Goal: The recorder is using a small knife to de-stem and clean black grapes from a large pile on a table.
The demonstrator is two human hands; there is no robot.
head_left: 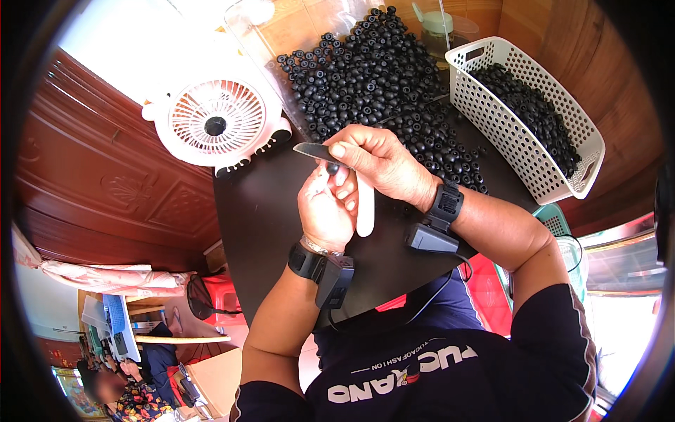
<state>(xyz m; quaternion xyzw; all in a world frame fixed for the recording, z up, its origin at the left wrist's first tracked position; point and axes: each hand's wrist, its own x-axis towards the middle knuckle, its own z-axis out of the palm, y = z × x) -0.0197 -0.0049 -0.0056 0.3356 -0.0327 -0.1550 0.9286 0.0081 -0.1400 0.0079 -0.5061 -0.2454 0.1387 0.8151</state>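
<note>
My right hand point(391, 167) grips a knife with a dark blade point(310, 150) and a white handle point(365, 207), set at an angle to each other. The blade points left, just above my left hand point(325, 211). Between the left fingertips sits a small round black piece point(332, 169), right under the blade; whether they touch I cannot tell. Beyond both hands spreads a large heap of similar black pieces point(365, 77), many with a hole or ring in the end. Part of the knife is hidden by my right fingers.
A white perforated basket point(555, 77) with black pieces inside stands at the right. On the left is a white and pink fan point(214, 126). A lidded jar point(437, 28) stands behind the heap. The dark table point(264, 211) lies under my hands. Another person point(137, 394) sits far lower left.
</note>
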